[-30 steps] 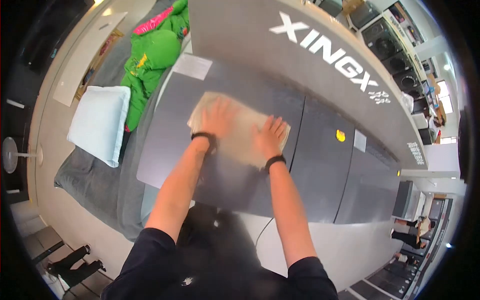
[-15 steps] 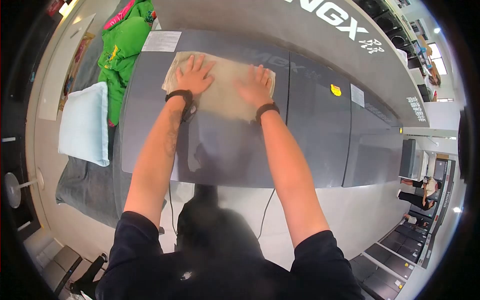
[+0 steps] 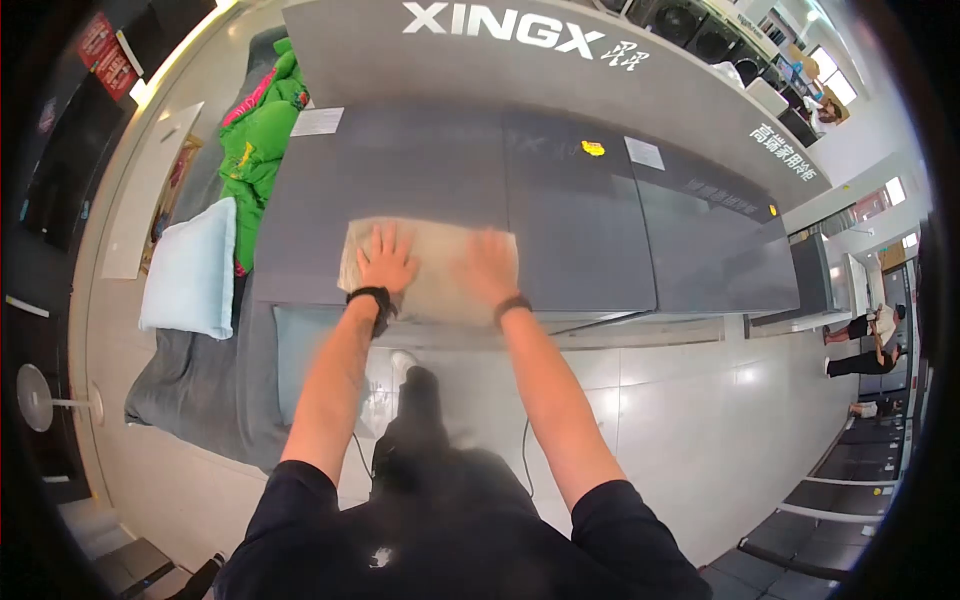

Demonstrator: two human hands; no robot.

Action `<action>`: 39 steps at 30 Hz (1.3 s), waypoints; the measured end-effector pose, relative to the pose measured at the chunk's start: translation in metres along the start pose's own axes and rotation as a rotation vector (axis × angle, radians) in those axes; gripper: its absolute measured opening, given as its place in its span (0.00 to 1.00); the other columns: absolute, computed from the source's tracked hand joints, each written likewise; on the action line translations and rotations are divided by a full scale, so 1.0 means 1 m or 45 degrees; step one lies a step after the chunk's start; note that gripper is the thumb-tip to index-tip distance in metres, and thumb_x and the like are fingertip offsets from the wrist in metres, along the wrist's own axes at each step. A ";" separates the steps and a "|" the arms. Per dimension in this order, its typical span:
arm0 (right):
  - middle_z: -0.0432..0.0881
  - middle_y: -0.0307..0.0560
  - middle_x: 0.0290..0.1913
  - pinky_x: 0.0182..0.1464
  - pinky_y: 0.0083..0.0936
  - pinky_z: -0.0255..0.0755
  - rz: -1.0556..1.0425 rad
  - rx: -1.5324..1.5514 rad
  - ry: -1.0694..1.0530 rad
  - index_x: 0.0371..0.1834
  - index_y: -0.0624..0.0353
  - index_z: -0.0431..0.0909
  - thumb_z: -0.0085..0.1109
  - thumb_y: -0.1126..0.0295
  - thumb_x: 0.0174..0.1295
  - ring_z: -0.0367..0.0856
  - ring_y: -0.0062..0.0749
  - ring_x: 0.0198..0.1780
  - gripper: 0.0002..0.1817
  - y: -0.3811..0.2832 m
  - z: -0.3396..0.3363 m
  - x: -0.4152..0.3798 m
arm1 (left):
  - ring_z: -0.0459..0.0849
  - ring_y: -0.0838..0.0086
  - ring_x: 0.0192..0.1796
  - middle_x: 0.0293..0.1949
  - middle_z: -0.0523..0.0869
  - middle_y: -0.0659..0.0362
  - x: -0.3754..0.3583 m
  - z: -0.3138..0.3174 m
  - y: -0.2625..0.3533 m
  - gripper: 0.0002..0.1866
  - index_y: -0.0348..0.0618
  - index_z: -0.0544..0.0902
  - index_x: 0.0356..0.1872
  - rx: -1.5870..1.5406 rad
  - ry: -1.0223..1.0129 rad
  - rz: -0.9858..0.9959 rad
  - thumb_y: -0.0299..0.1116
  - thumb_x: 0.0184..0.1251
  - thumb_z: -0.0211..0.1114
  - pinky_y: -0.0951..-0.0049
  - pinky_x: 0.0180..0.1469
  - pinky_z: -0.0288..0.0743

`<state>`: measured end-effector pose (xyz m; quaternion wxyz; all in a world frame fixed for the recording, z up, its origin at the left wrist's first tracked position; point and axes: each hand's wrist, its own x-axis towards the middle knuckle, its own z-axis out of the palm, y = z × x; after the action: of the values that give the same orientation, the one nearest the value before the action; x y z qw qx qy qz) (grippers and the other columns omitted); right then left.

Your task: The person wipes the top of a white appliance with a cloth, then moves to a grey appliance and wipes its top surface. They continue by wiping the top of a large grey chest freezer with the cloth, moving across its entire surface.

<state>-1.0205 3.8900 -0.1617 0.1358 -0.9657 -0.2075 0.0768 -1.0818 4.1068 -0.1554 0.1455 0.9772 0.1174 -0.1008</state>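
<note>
A beige cloth (image 3: 432,262) lies spread on the dark grey lid of a chest freezer (image 3: 400,160), close to the lid's front edge. My left hand (image 3: 388,262) presses flat on the cloth's left part, fingers spread, with a dark band at the wrist. On its right part rests my right hand (image 3: 487,270), palm down and somewhat smeared by motion, its fingers stretched out. Neither hand is wrapped around anything.
Behind the lid stands a grey panel with XINGX lettering (image 3: 510,28). White paper sheets (image 3: 318,121) and a yellow sticker (image 3: 593,148) are on the lids. At left are a pale blue pillow (image 3: 188,270) and a green blanket (image 3: 250,165). Two people (image 3: 875,340) stand far right.
Both hands have drawn the cloth toward me, from the back of the lid to near its front edge. The camera view has shifted, so more of the lettered panel shows.
</note>
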 end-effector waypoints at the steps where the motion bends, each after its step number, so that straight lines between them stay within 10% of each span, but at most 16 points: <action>1: 0.52 0.62 0.82 0.82 0.52 0.38 -0.013 -0.003 0.030 0.80 0.56 0.58 0.50 0.38 0.68 0.45 0.57 0.83 0.44 0.007 0.005 -0.015 | 0.36 0.54 0.85 0.84 0.43 0.60 -0.018 0.005 0.008 0.34 0.66 0.58 0.80 0.005 0.004 -0.008 0.53 0.75 0.49 0.28 0.77 0.35; 13: 0.52 0.64 0.81 0.81 0.55 0.38 0.070 -0.034 -0.046 0.80 0.56 0.58 0.50 0.37 0.67 0.45 0.61 0.83 0.45 0.007 -0.011 -0.064 | 0.34 0.52 0.85 0.85 0.41 0.59 -0.043 0.009 0.035 0.36 0.70 0.53 0.82 0.038 -0.089 -0.028 0.59 0.75 0.46 0.27 0.76 0.37; 39: 0.37 0.65 0.84 0.81 0.56 0.27 0.136 -0.049 -0.077 0.83 0.58 0.46 0.49 0.36 0.68 0.29 0.61 0.84 0.50 0.030 -0.041 0.242 | 0.38 0.57 0.85 0.84 0.46 0.61 0.242 -0.064 0.022 0.34 0.67 0.60 0.79 -0.039 0.020 -0.031 0.53 0.72 0.50 0.28 0.76 0.37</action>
<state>-0.7826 3.9563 -0.1542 0.1067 -0.9751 -0.1610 0.1092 -0.8351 4.1541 -0.1456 0.1582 0.9741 0.1318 -0.0931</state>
